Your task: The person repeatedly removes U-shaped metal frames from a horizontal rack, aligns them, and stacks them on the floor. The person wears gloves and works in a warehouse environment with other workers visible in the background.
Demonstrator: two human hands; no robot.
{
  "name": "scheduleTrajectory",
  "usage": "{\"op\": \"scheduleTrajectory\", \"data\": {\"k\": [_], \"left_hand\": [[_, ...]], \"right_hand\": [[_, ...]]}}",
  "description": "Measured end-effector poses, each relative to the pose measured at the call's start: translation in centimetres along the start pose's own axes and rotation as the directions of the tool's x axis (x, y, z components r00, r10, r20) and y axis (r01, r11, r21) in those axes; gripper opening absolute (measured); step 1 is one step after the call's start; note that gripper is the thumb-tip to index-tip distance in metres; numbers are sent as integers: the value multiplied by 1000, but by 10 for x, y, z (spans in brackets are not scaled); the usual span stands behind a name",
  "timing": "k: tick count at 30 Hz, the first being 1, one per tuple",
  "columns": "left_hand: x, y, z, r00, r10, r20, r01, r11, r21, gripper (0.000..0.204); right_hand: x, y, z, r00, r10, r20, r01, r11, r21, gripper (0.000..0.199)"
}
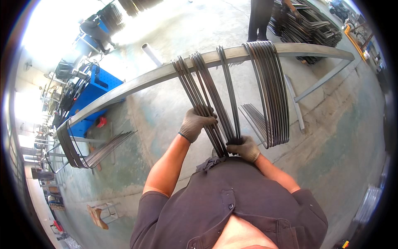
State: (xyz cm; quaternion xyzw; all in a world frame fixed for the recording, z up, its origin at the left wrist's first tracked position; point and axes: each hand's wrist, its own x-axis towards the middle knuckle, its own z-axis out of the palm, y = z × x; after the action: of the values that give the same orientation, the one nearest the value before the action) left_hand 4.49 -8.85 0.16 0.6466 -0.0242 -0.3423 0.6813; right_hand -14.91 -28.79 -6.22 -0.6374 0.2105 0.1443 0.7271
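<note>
Spanning the upper frame, a metal rail (145, 79) is bearing bent rods: right of centre, a dense bundle (275, 103) is hanging, seemingly done; at centre, looser rods (189, 84) are hanging in separate groups, apparently left to gather, the left hand's (193, 124) and right hand's (247, 149) fingers curling around them.

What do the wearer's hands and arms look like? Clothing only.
Left hand and right hand: grayish-brown work gloves, darkened at the fingers; the left cuff has a dark edge. Forearms bare, no cables seen. Short, dark sleeves end near the elbows.
</note>
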Motion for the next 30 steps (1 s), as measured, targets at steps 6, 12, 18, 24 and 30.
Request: {"op": "scheduleTrajectory", "data": {"k": [6,12,18,24,30], "left_hand": [[3,-11,-4,1000,-12,20,14,996,-87,42],[2,-27,-3,1000,20,9,-18,985,-174,45],[-3,-20,-8,1000,-12,-7,12,997,-80,45],[-2,-22,-18,1000,-21,-13,20,996,-88,43],[13,4,-19,996,23,81,-5,977,-212,40]], "right_hand": [[-5,-5,-3,996,80,33,-80,997,-15,28],[-9,16,-9,989,8,-146,-8,1000,4,28],[-18,-12,-11,976,-108,-189,48,954,-298,40],[-2,-116,-49,313,-939,-143,421,272,-865,46],[98,-232,-79,310,-908,-281,-284,194,-939,57]]}}
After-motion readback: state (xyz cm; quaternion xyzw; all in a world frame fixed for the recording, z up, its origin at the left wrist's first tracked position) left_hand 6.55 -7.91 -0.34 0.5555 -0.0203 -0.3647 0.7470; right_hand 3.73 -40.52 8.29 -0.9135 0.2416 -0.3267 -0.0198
